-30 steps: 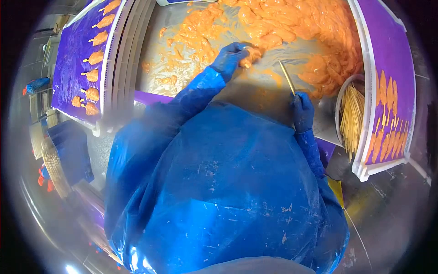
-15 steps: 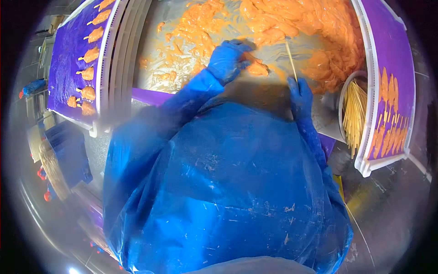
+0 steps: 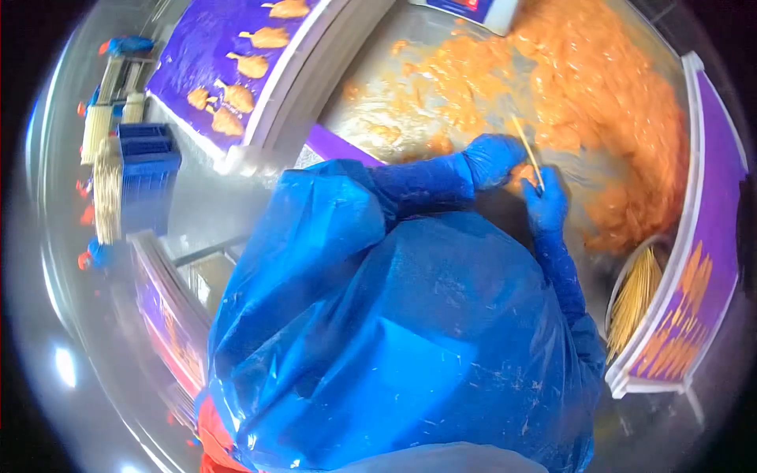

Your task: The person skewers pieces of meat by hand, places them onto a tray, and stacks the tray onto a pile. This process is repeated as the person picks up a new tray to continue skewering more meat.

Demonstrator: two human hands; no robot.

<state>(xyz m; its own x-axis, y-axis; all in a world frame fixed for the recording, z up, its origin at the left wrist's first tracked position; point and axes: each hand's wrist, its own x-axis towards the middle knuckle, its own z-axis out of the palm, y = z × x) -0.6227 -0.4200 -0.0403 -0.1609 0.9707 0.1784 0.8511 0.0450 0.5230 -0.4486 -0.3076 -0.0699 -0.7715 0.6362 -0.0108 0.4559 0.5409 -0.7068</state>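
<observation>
My left hand (image 3: 494, 161), in a blue glove, is closed around a piece of orange marinated raw meat (image 3: 520, 175), mostly hidden by the fingers. Close beside it, my right hand (image 3: 546, 202), gloved in blue too, grips a thin wooden skewer (image 3: 520, 134) that points up and away. The skewer passes across the meat in this view. Beyond both hands, a large heap of the same orange meat (image 3: 607, 87) spreads over the metal work surface (image 3: 512, 67).
Stacked trays with purple lining (image 3: 185, 59) stand at the left, bearing skewered meat pieces. A tub of wooden skewers (image 3: 635, 296) is at the right, beside another purple-lined tray (image 3: 714, 213) with skewered strips. Blue crates (image 3: 150, 177) and blue-clad people with red headwear are farther left.
My view has turned, so the surroundings sit rotated. My left hand, with the meat, and my right hand, with the skewer, have come close together.
</observation>
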